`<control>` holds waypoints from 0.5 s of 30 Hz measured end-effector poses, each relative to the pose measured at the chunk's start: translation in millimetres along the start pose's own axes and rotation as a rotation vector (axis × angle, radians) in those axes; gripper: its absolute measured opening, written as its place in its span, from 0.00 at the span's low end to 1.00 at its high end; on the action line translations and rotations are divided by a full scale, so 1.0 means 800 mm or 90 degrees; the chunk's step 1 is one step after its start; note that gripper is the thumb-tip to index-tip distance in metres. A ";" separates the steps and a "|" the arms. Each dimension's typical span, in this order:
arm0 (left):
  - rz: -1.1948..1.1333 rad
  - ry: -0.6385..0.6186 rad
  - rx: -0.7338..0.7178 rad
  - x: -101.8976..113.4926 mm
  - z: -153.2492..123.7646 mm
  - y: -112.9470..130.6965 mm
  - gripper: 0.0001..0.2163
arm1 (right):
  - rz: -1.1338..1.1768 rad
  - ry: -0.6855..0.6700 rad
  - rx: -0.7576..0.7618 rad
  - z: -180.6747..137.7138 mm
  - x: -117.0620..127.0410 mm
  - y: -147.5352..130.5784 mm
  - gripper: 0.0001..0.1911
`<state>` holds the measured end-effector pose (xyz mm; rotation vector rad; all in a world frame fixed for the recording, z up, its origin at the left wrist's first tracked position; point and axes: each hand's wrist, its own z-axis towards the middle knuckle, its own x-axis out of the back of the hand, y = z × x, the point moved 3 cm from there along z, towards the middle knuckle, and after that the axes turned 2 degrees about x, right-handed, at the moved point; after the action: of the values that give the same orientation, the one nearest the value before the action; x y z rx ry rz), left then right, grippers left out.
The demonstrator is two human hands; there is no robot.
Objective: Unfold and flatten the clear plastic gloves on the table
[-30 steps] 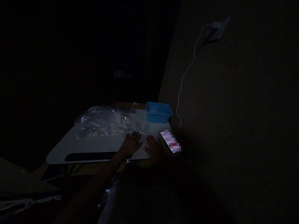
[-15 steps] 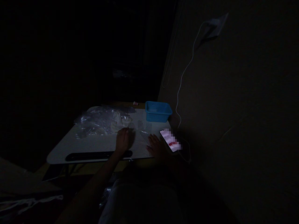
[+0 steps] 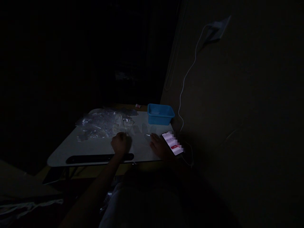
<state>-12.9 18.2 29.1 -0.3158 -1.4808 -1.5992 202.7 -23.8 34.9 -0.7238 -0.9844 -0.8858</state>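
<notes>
In the dim light my left hand (image 3: 119, 144) is over the white table (image 3: 92, 147), its fingers curled closed; whatever they may hold is too dark to make out. Just beyond it lies a heap of crumpled clear plastic bags (image 3: 99, 123) with something whitish among them. My right hand (image 3: 158, 146) rests low on the table's right side, its fingers stretched out. A thin, shiny piece of clear plastic (image 3: 148, 135) lies at its fingertips. Beside that hand, a phone (image 3: 171, 143) shows a lit screen.
A blue plastic basin (image 3: 161, 114) stands at the table's far right corner. A white cable (image 3: 182, 85) hangs from a wall socket (image 3: 218, 30). A dark slot (image 3: 95, 159) runs along the near edge. Behind the table is a small pink-and-white object (image 3: 138, 106).
My left hand has shifted left and slightly toward me, its fingers more curled. My right hand's fingers have drawn closer together near the clear plastic piece. The phone screen's picture has changed.
</notes>
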 end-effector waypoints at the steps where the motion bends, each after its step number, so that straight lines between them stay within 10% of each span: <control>1: 0.031 -0.001 0.001 0.003 -0.002 0.005 0.17 | 0.003 -0.009 -0.002 0.004 -0.001 -0.001 0.22; 15: 0.150 -0.089 -0.351 -0.014 -0.017 0.026 0.14 | 0.007 -0.003 -0.021 0.007 -0.021 0.004 0.22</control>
<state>13.6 13.6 31.8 -0.8944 -1.0289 -1.7926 198.5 -12.6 21.8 -0.7586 -0.9711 -0.8923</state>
